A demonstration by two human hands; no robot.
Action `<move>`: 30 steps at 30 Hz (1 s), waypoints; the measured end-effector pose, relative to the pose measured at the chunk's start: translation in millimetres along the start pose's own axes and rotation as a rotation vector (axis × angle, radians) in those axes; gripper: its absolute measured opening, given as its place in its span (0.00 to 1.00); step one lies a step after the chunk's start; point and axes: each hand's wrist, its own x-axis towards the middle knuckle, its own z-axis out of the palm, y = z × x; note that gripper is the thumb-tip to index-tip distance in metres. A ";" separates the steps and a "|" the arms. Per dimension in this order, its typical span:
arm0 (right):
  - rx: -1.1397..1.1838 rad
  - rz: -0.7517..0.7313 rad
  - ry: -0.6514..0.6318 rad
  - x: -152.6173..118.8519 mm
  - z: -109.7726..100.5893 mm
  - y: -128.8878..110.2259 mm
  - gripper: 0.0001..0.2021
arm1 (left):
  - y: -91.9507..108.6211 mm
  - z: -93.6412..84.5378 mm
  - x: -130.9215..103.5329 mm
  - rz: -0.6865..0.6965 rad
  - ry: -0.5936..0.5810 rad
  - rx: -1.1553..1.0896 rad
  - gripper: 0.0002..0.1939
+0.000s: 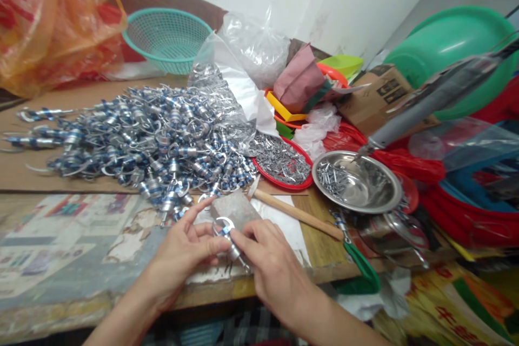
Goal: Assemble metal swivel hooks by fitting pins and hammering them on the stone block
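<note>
Near the table's front edge, a small silver and blue metal piece with a curved hook (233, 248) is held between both hands. My left hand (184, 251) pinches it from the left with thumb and fingers. From the right, my right hand (273, 262) grips the same piece, its thumb and fingertips pressed against it. Just behind the hands sits a grey metal block (236, 208). A hammer (300, 213) with a wooden handle lies to the right of the block. A large heap of similar silver and blue pieces (162, 140) spreads behind and to the left.
A red dish (306, 179) of small metal parts and a steel bowl (368, 186) with pins stand at the right. A grey tool (430, 102) slants above the bowl. Behind are a teal basket (170, 38) and a green basin (454, 48).
</note>
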 end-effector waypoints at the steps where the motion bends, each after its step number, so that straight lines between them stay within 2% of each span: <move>1: 0.042 0.010 0.038 -0.5 -2.7 8.5 0.18 | 0.0 0.0 0.1 -0.001 0.001 -0.004 0.49; 4: -0.044 0.145 0.175 -0.5 -12.1 46.5 0.16 | 0.2 0.6 0.1 -0.002 0.011 -0.005 0.49; 5: -0.142 0.220 0.157 -0.5 -14.5 60.7 0.15 | 0.3 0.8 0.0 -0.001 0.018 -0.001 0.49; 8: -0.360 0.355 -0.080 -1.4 -17.8 93.9 0.09 | 0.3 1.2 0.0 0.003 0.038 0.010 0.49; 10: -0.386 0.375 -0.152 -2.5 -18.7 101.7 0.07 | 0.2 1.1 0.0 0.002 0.042 0.015 0.48; 14: -0.317 0.383 0.003 -8.0 -30.1 84.8 0.09 | 0.2 0.8 -0.2 -0.001 0.026 0.005 0.48; 17: -0.193 0.222 0.080 -18.0 -48.5 60.1 0.17 | 0.3 0.6 -0.7 -0.008 0.016 -0.032 0.49; 20: -0.136 0.054 0.058 -30.7 -63.0 38.3 0.23 | 0.2 0.2 -0.9 -0.012 0.017 -0.029 0.48; 22: -0.126 0.005 0.075 -38.1 -65.2 29.0 0.25 | 0.1 0.1 -0.6 -0.012 0.010 -0.020 0.48; 24: -0.155 0.000 0.050 -43.2 -62.1 24.3 0.25 | 0.3 0.1 -0.2 -0.008 -0.001 -0.022 0.48; 27: -0.252 0.006 -0.067 -46.0 -56.3 22.7 0.26 | 1.3 -0.4 0.2 -0.010 -0.001 -0.015 0.49; 30: -0.300 0.006 -0.016 -43.9 -55.7 19.8 0.26 | 2.3 -1.6 0.3 -0.018 -0.002 -0.013 0.50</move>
